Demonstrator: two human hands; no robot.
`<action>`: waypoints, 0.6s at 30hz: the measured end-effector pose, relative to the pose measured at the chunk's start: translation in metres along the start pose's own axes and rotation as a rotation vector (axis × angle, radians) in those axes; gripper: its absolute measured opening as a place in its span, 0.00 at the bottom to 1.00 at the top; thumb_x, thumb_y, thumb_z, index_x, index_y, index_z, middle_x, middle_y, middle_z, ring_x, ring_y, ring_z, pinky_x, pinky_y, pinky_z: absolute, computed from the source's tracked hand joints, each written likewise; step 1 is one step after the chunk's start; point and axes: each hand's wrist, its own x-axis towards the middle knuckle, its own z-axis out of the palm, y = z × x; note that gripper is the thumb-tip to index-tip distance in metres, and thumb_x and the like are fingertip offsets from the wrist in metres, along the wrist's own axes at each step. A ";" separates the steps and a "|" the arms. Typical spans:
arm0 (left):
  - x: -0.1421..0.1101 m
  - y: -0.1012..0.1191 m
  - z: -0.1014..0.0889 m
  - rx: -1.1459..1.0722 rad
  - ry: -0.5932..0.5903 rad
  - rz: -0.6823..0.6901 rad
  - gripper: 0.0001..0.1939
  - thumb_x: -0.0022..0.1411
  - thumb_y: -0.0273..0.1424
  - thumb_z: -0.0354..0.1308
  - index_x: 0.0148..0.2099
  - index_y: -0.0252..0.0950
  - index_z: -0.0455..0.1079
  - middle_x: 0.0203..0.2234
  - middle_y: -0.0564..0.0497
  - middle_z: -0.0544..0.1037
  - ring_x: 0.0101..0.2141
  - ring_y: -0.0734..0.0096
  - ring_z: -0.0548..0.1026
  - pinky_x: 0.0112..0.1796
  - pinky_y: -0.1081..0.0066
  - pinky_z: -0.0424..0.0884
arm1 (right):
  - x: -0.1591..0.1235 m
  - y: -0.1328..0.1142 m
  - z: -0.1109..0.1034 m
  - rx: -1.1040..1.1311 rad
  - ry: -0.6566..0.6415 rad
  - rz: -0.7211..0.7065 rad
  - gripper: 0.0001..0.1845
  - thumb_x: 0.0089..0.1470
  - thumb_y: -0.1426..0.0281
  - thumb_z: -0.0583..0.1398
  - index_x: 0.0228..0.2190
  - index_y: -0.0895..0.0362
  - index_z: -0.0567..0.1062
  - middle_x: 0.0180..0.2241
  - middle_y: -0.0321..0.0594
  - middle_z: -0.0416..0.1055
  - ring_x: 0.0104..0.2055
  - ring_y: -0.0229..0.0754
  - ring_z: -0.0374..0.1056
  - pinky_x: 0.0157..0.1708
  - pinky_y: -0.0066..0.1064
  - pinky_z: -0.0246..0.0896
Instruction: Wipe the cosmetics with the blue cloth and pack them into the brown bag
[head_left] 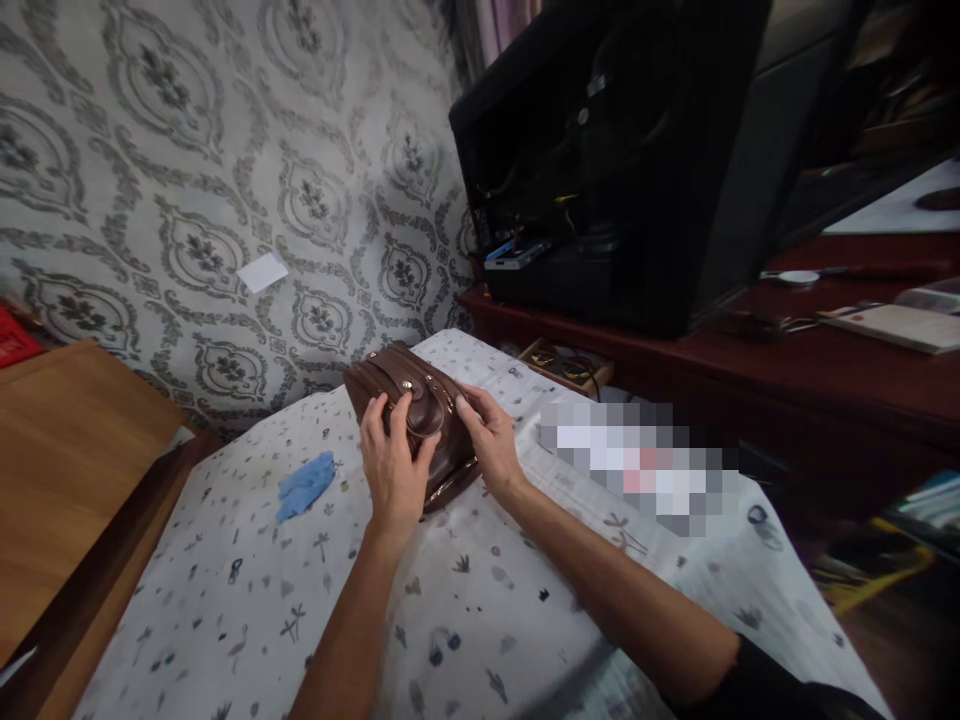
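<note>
A brown leather handbag with gold-coloured zips and studs lies on the white patterned cloth in front of me. My left hand is on its near left side, thumb and fingers bent around the rounded brown strap or flap. At the bag's right side, my right hand pinches the edge by a zip with thumb and fingers. What lies under the right fingertips is partly hidden. A crumpled blue cloth rests to the left of the bag, apart from both hands.
The patterned cloth covers the surface under the bag. A blurred-out item lies at the right. Behind stands a black computer case on a dark red desk, above a small open drawer. A wooden panel borders the left.
</note>
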 end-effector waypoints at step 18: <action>0.027 -0.016 -0.029 -0.236 0.068 -0.086 0.13 0.71 0.34 0.49 0.43 0.38 0.75 0.43 0.44 0.79 0.48 0.59 0.74 0.53 0.57 0.69 | -0.006 0.014 0.001 -0.254 -0.108 -0.171 0.43 0.52 0.49 0.64 0.62 0.54 0.59 0.63 0.51 0.60 0.66 0.55 0.56 0.67 0.53 0.47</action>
